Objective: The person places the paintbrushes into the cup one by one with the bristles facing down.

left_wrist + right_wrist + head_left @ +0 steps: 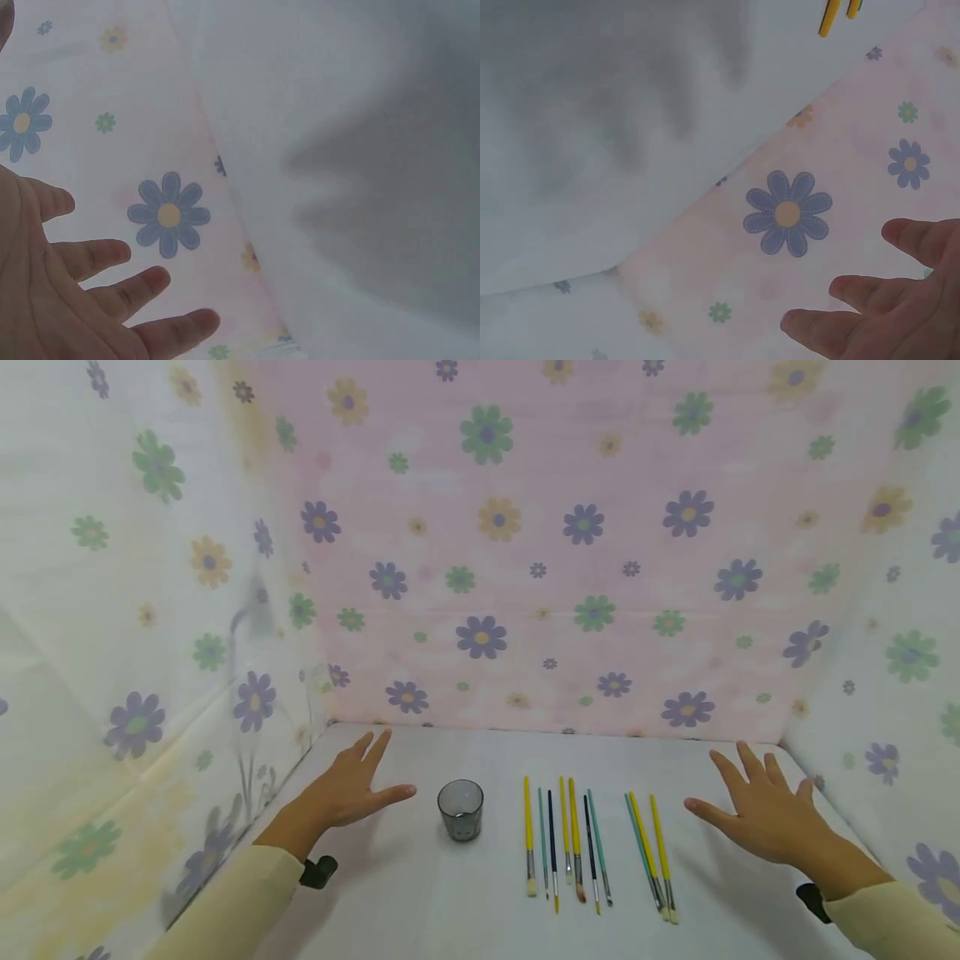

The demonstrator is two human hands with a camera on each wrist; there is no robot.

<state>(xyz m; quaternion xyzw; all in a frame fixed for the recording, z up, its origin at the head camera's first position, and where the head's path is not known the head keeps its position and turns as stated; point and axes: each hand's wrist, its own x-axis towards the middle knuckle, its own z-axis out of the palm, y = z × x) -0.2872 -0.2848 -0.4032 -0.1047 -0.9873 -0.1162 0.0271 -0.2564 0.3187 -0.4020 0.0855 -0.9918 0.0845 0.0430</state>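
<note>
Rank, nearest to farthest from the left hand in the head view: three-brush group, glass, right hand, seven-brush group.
1. Glass: right of the left hand.
2. Seven-brush group: right of the glass.
3. Three-brush group: farther right.
4. Right hand: right of both groups.

Honestly, standing here I'm not making out any words, numbers or logos. The paintbrushes [574, 818] aren't showing lettering I'm able to read, the glass [461, 810] isn't either, and the flowery backdrop [525, 539] isn't spelling anything.
</note>
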